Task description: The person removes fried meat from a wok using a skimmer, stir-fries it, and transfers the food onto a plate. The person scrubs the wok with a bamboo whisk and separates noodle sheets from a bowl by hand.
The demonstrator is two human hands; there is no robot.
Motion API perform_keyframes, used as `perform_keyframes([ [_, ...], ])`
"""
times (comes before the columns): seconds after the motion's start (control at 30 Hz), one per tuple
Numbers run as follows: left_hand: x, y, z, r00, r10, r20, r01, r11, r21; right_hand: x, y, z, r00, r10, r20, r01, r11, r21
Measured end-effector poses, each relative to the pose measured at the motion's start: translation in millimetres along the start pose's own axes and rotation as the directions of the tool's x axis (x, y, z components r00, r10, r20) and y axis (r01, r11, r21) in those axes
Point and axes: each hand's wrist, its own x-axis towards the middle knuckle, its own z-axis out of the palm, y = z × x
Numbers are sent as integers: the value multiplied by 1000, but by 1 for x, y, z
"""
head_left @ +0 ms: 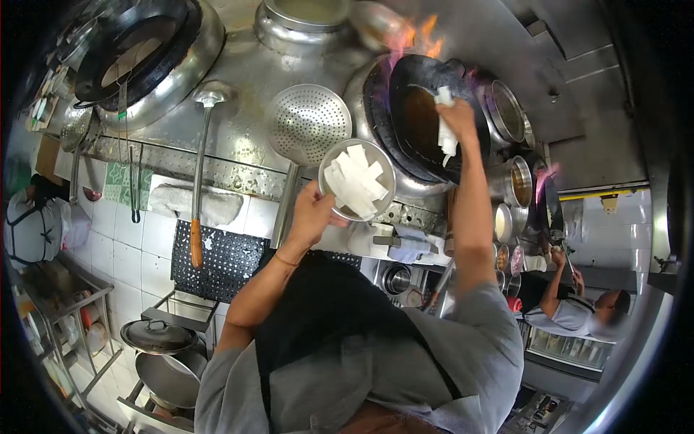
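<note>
My left hand (314,213) grips the rim of a round metal bowl (391,181) from its near left side. Inside the bowl lies a heap of flat white strips (354,179); I cannot tell what food they are. Over the wok (416,70) my right hand (459,119) is closed on more white strips (447,141), which stick out above and below the fingers. Brown liquid (421,119) covers the wok's bottom. A perforated strainer (311,116) rests on the steel counter just beyond the bowl, its handle (286,206) pointing toward me.
Flames (423,36) rise at the wok's far side. Left of the strainer lies a ladle (210,94) with a wooden handle. A second wok (155,65) stands at the far left. Metal pots (517,181) line the right, where a co-worker (567,311) works at another wok.
</note>
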Motion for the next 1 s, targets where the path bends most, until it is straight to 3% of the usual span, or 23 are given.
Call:
perform_keyframes([
  [0.13, -16, 11, -5, 999, 12, -51, -13, 1000, -12, 32, 43, 80, 955, 140, 262, -123, 989, -83],
  [0.23, -26, 17, -10, 997, 19, -70, -21, 999, -33, 35, 47, 84, 966, 4, 258, 25, 994, -110],
  [0.3, -33, 21, -12, 997, 52, -62, -55, 998, -41, 11, 14, 50, 981, -192, 30, 195, 970, -147],
  [0.33, -35, 23, -12, 998, 39, -54, -42, 997, -57, -9, -3, 31, 919, -354, -175, 361, 932, 9],
  [0.43, -32, 19, -5, 994, 88, -70, -93, 992, -85, -90, -74, -12, 959, -282, 36, 234, 855, 463],
  [0.47, -31, 20, -1, 990, 119, -76, -125, 990, -68, -119, -97, -18, 947, -249, 203, 124, 866, 484],
  [0.53, -25, 20, 6, 989, 134, -68, -136, 990, -28, -162, -115, 8, 854, -457, 251, 369, 869, 329],
  [0.6, -22, 21, 10, 989, 139, -59, -138, 990, 11, -194, -133, 27, 775, -512, 371, 517, 851, 94],
  [0.73, -19, 23, 9, 990, 128, -51, -127, 992, 22, -184, -128, 46, 869, -344, 355, 312, 939, 146],
  [0.83, -15, 21, 8, 994, 101, -51, -103, 994, -32, -161, -112, 43, 808, -380, 450, 237, 909, 342],
  [0.97, -13, 25, 7, 996, 76, -49, -79, 995, -66, -149, -102, 22, 849, -271, 454, 8, 865, 501],
  [1.0, -13, 24, 6, 995, 87, -43, -90, 994, -63, -151, -101, 23, 883, -257, 392, 65, 896, 440],
])
